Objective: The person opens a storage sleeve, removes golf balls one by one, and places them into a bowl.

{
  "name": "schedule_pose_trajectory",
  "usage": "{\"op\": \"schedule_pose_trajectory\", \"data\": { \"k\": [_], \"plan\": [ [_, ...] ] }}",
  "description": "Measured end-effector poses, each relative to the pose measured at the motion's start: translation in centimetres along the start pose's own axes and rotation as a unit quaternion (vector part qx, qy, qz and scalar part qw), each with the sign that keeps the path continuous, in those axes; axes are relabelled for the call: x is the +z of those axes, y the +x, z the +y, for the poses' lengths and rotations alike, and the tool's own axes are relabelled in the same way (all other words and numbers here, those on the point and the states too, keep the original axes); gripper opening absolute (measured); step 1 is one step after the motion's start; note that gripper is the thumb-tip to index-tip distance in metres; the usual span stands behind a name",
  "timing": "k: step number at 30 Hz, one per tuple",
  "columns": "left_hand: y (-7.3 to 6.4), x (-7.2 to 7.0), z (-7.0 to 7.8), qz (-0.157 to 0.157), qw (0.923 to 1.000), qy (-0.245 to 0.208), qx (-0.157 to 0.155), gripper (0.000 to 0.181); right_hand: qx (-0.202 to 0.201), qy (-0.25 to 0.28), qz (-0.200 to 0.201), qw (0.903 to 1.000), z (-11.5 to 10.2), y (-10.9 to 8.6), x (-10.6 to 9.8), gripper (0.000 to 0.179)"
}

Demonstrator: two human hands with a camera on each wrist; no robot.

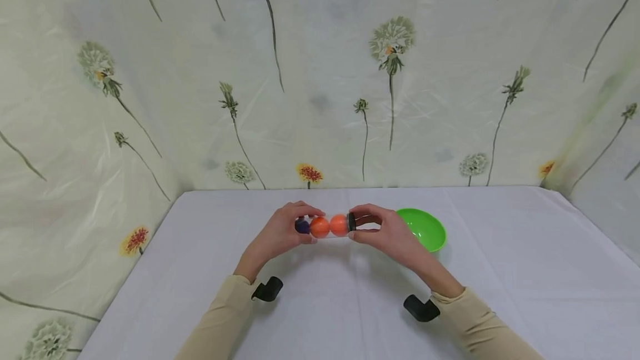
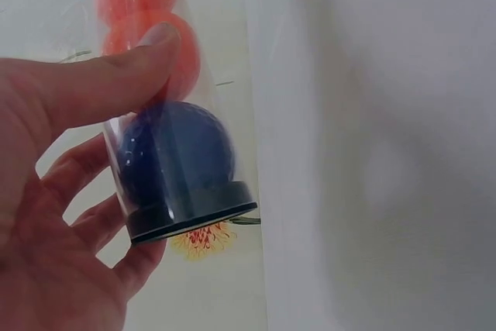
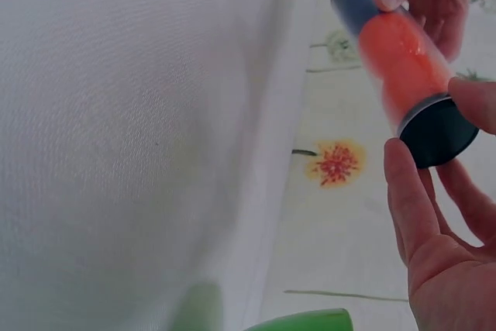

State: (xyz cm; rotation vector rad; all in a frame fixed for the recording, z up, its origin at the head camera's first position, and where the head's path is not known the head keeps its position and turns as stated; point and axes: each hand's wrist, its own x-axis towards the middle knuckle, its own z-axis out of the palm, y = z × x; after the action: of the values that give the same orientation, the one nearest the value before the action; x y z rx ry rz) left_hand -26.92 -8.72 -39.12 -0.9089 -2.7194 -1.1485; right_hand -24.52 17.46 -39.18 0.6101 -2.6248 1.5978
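- Left hand (image 1: 280, 230) pinches the tube (image 3: 397, 63); right hand (image 1: 389, 232) pinches its cap (image 3: 439, 136).
- A sudden pull on the cap could spill balls (image 1: 320, 227) below the right hand.

One glossy green bowl (image 1: 428, 229) is noted right of centre on a white-clothed table (image 1: 505, 254), with a pale, creased backdrop (image 1: 320, 143) behind and along both sides, printed with long-stemmed dandelion heads (image 1: 395, 35) and, lower down, red-centred yellow flowers (image 1: 309, 173).
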Motion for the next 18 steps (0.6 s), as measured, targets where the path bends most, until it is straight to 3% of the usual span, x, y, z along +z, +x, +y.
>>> {"op": "schedule_pose_trajectory", "data": {
  "k": [18],
  "plan": [
    [-0.27,-0.12,0.44,-0.005,1.0000,-0.004,-0.003,0.047,-0.002,-0.003,0.006,1.0000,-0.41,-0.22,0.13,0.039]
  ]
}}
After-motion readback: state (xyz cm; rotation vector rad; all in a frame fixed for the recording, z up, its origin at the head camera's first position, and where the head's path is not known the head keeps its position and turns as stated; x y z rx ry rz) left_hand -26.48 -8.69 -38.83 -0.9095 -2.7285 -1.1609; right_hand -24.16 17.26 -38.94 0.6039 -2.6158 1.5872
